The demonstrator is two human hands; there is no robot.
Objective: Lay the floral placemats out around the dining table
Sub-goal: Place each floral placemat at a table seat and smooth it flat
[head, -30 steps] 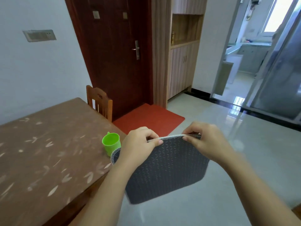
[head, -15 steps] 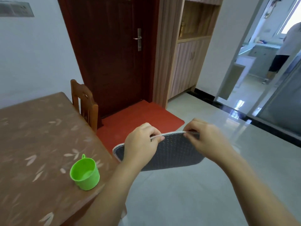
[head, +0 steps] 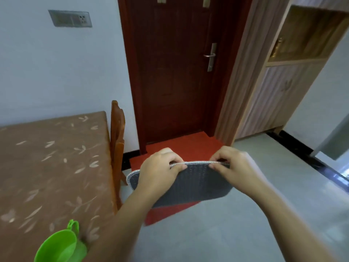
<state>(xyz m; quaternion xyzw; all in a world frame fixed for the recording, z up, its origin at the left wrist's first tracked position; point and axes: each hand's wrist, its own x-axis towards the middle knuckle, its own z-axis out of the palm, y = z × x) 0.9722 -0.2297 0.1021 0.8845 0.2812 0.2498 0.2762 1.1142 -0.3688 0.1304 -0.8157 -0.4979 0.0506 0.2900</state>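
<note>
I have both hands pinching the top edge of one placemat (head: 196,184): the left hand (head: 160,171) and the right hand (head: 232,167) each curl fingers over its white-stitched rim, thumbs on the near side. The mat hangs in the air at the centre of the frame with its dark grey face toward me, above the red doormat (head: 181,146), apart from the table (head: 47,157) at the left. A green cup (head: 58,244) stands on the table at the lower left. A wooden chair (head: 117,138) sits against the table's end, before the dark red door (head: 170,72).
</note>
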